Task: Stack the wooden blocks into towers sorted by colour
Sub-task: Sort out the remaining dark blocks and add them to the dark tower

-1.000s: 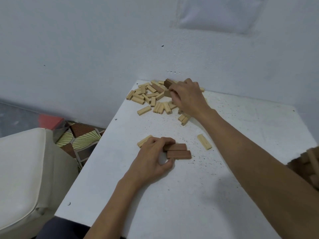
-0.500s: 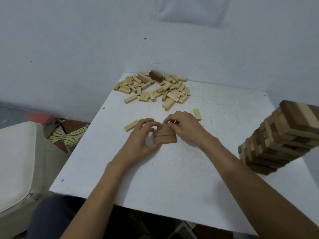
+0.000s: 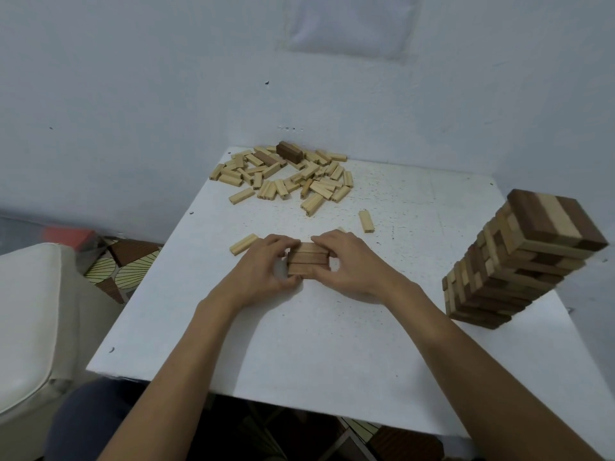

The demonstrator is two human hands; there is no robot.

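Three smooth rectangular brown wooden blocks (image 3: 307, 262)

Brown blocks (image 3: 307, 262), pale blocks (image 3: 283, 181), tower (image 3: 519, 257): bare wood, matt, smooth. Desk (image 3: 299, 344) white, matt, dark-speckled. Seat (image 3: 30, 311) cream, leather-like, smooth, faint sheen. Wall (image 3: 133, 94) painted, matt.

Likely a plain room in a home: a small white table (image 3: 332, 344) set against bare pale painted walls (image 3: 133, 94), a cream cushioned seat (image 3: 30, 311) at 8 o'clock, a leaf-patterned floor mat (image 3: 123, 264) at 9, and a heap of wooden game blocks (image 3: 283, 176) at 12.
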